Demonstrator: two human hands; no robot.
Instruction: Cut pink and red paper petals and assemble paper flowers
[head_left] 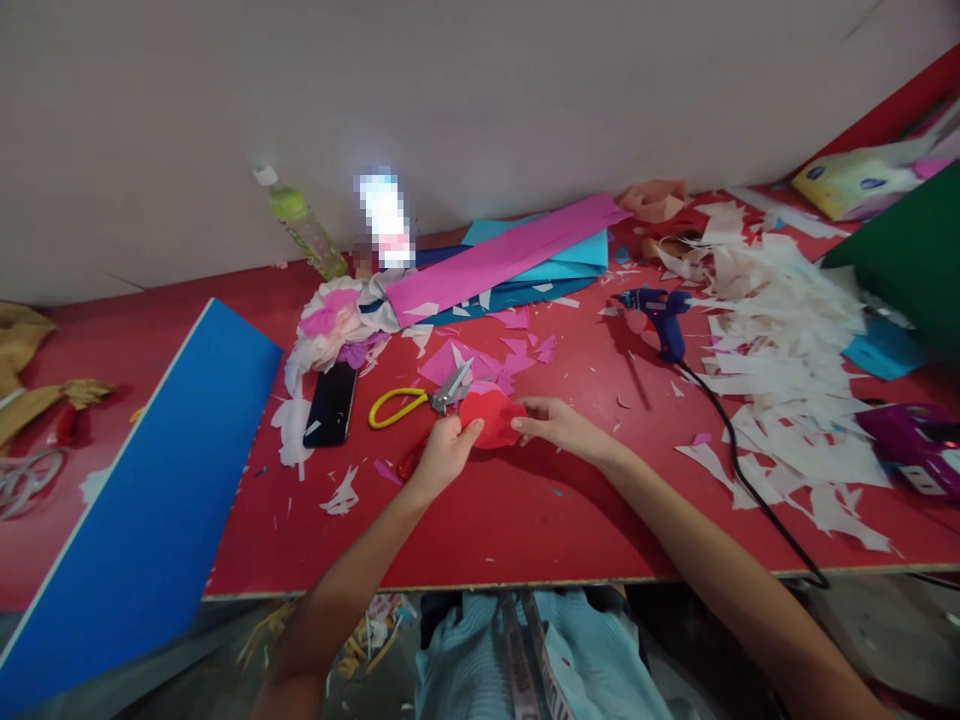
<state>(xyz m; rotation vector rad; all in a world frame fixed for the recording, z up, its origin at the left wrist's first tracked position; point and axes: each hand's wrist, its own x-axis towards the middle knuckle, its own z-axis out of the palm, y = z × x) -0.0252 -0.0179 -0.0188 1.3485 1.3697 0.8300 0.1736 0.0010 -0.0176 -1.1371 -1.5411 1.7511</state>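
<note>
Both my hands hold a small rounded piece of red paper [491, 418] just above the red table [510, 520]. My left hand [442, 452] pinches its left edge, fingers closed on it. My right hand [551, 422] pinches its right edge. Yellow-handled scissors [420, 398] lie on the table just behind the paper, blades towards pink paper scraps [465, 362].
A black phone [331, 403] lies left of the scissors. A blue glue gun [660, 312] with a black cord stands to the right, beside a heap of white paper cuttings [780, 340]. Pink and blue sheets [517, 258], a green bottle [304, 225] and a large blue board [150, 500] surround them.
</note>
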